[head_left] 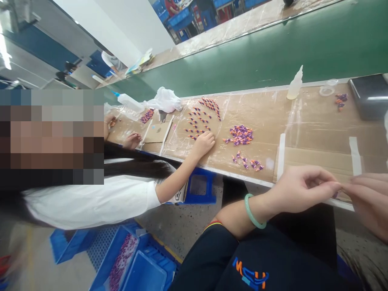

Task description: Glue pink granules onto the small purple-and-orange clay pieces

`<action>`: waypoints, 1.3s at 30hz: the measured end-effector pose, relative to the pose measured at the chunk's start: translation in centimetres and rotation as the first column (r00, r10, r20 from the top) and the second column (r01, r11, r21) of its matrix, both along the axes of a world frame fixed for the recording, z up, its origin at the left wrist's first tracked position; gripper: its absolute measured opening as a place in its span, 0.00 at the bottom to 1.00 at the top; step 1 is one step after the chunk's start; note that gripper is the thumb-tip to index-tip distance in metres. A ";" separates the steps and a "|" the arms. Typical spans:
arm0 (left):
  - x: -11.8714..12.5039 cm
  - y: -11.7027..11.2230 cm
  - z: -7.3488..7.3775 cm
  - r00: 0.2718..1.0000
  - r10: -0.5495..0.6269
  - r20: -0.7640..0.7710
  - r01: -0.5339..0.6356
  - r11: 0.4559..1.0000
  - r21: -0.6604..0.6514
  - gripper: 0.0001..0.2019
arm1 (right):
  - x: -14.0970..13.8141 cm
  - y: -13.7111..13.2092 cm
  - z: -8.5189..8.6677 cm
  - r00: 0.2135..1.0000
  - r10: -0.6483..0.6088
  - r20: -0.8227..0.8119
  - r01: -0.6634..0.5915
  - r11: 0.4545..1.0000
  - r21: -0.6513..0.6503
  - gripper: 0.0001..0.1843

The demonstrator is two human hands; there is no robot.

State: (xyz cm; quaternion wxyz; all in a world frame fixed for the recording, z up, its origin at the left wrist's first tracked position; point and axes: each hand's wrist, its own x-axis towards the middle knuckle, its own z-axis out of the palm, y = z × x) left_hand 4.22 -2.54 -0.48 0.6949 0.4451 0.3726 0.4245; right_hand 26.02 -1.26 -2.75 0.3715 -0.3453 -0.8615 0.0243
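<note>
My left hand (306, 189), with a pale green bangle (254, 212) on its wrist, is closed in a pinch over the front edge of the bench. Its fingertips meet those of my right hand (370, 202), which is also pinching and partly cut off by the frame's edge. A small purple piece (335, 195) peeks out below the left fingertips; most of it is hidden. Nearest to my hands is a cardboard sheet (318, 159) taped to the bench. Left of it lie a loose row of small purple-and-orange pieces (257, 165) and a heap of similar pieces (241, 135).
Beside me a co-worker's hand (205, 143) touches the bench near rows of pieces (197, 121). A squeeze bottle (295, 85), a clear lid (327, 89) and a black box (371, 97) stand farther back. Blue crates (145, 266) and a blue stool (201, 188) are below.
</note>
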 end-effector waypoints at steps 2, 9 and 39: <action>-0.2 0.0 -0.1 1.000 -0.012 0.016 0.012 1.000 -0.001 0.20 | -0.6 0.2 1.2 0.985 0.140 0.097 -0.156 0.971 0.183 0.13; -0.8 0.2 0.6 0.999 0.022 -0.043 -0.017 0.995 0.100 0.13 | -3.7 0.3 5.0 0.990 0.140 -0.033 -0.139 0.989 0.043 0.10; -5.2 0.5 -1.0 0.940 0.193 -0.283 -0.129 0.965 0.229 0.14 | -3.7 2.7 4.8 0.975 0.167 0.148 -0.088 0.897 -0.432 0.10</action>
